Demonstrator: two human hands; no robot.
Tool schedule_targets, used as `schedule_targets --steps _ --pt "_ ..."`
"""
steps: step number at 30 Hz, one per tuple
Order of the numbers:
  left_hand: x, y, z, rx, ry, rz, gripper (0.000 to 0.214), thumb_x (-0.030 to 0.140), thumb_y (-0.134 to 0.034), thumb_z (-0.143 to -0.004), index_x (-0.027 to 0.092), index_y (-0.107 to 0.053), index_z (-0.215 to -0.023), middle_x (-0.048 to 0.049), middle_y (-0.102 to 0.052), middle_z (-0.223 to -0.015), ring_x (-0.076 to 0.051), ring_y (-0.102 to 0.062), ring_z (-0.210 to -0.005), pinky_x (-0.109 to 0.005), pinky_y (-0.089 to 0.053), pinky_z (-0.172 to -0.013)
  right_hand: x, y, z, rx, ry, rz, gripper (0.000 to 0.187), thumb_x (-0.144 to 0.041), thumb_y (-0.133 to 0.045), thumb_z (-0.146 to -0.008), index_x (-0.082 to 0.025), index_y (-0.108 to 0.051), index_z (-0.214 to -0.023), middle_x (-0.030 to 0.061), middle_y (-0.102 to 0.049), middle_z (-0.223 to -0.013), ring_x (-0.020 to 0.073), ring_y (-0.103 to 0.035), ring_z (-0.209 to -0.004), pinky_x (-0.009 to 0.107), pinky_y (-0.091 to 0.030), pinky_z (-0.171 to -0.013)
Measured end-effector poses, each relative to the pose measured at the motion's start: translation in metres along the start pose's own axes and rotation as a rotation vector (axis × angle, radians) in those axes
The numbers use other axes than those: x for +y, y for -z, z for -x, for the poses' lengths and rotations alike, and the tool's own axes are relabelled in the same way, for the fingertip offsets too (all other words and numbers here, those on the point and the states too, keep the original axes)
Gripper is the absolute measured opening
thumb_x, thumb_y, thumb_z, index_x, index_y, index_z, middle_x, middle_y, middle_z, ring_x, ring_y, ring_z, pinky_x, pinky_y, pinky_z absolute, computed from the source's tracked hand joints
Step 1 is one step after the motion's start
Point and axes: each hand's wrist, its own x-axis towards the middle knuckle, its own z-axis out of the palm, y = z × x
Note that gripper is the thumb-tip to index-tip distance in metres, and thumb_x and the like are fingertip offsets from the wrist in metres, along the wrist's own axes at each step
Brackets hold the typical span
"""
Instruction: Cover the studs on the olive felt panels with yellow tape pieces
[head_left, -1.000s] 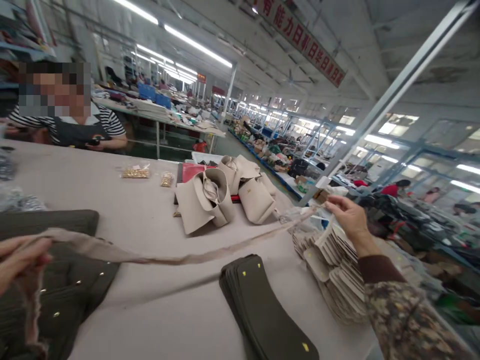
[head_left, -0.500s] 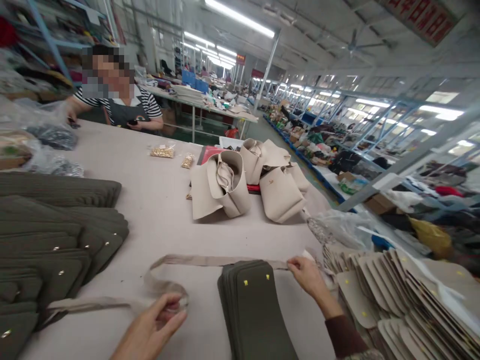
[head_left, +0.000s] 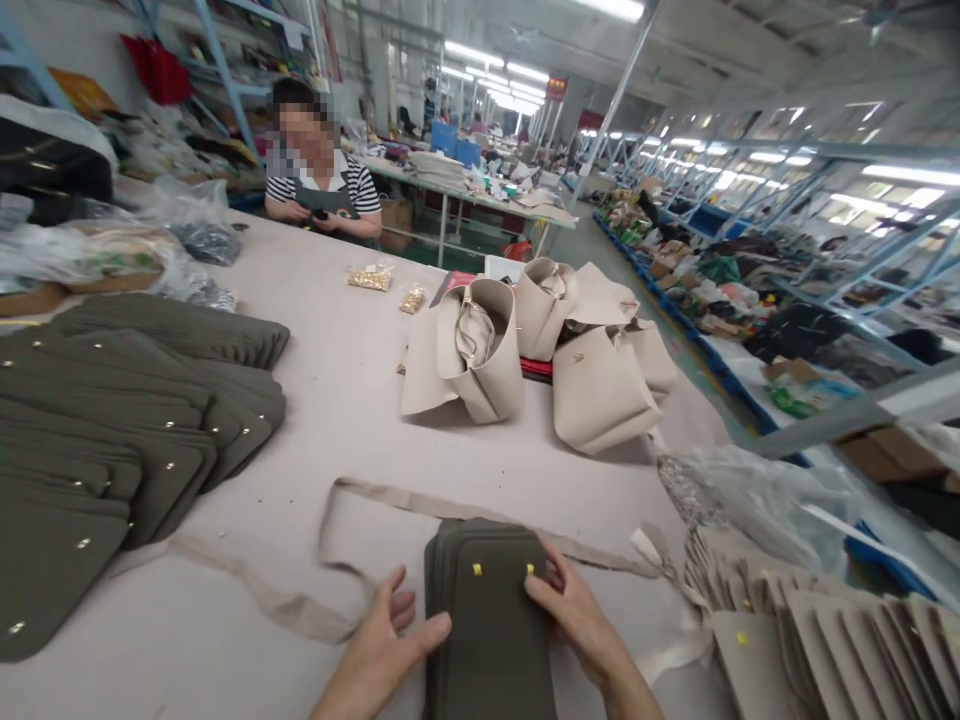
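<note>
A stack of dark olive bag panels lies in front of me, its top piece marked with two yellow tabs. My right hand grips the stack's upper right edge, thumb on top and fingers around the side. At the left edge my left hand has its thumb and fingers spread, the thumb tip by the top panel; I cannot tell if it touches. A long beige fabric strip lies loosely looped on the table behind and to both sides of the stack, out of both hands.
Fanned olive panels with metal fittings cover the left side. Beige panels stand at the right beside a plastic bag. Beige bags and packets of gold hardware sit farther back. A person is across the table.
Both hands have let go of the beige strip, which now lies slack. They have moved to the olive stack, the right hand onto its edge. The view has turned left.
</note>
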Motion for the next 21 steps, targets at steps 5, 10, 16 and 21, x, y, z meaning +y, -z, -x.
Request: schedule_targets --steps 5,10,16,21 --pt "-0.017 -0.027 -0.005 0.002 0.081 0.056 0.124 0.057 -0.086 -0.049 0.007 -0.026 -0.146 -0.0292 -0.047 -0.14 -0.039 -0.053 -0.127 -0.047 -0.048 -0.102 0.017 -0.014 0.01 0.154 0.079 0.211 0.094 -0.048 -0.085 -0.058 -0.016 -0.05 -0.138 0.0138 -0.068 -0.125 0.0334 -0.063 -0.117 0.043 -0.051 -0.1" --pt "-0.027 -0.036 0.004 0.07 0.075 0.037 0.119 0.053 -0.086 -0.046 0.003 -0.034 -0.14 -0.0287 -0.046 -0.142 -0.038 -0.048 -0.132 -0.043 -0.043 -0.108 0.04 -0.026 0.021 0.331 0.058 0.248 0.08 -0.05 -0.076 -0.07 -0.013 -0.05 -0.137 0.0143 -0.067 -0.128 0.0334 -0.062 -0.119 0.043 -0.049 -0.103" --pt "-0.029 -0.041 0.005 0.142 0.18 0.147 0.113 0.052 -0.088 -0.041 0.004 -0.041 -0.133 -0.029 -0.051 -0.136 -0.039 -0.054 -0.125 -0.047 -0.047 -0.103 0.055 -0.031 0.018 0.421 0.059 0.189 0.085 -0.051 -0.076 -0.068 -0.009 -0.049 -0.138 0.016 -0.063 -0.133 0.0314 -0.06 -0.123 0.039 -0.047 -0.106" --pt "-0.024 -0.042 0.01 0.064 0.227 0.268 0.094 0.043 -0.093 -0.036 0.01 -0.053 -0.115 -0.0245 -0.066 -0.118 -0.038 -0.066 -0.106 -0.046 -0.055 -0.09 0.055 -0.031 0.017 0.424 0.067 0.131 0.084 -0.049 -0.077 -0.067 -0.008 -0.05 -0.136 0.0175 -0.064 -0.132 0.0316 -0.06 -0.123 0.04 -0.048 -0.105"
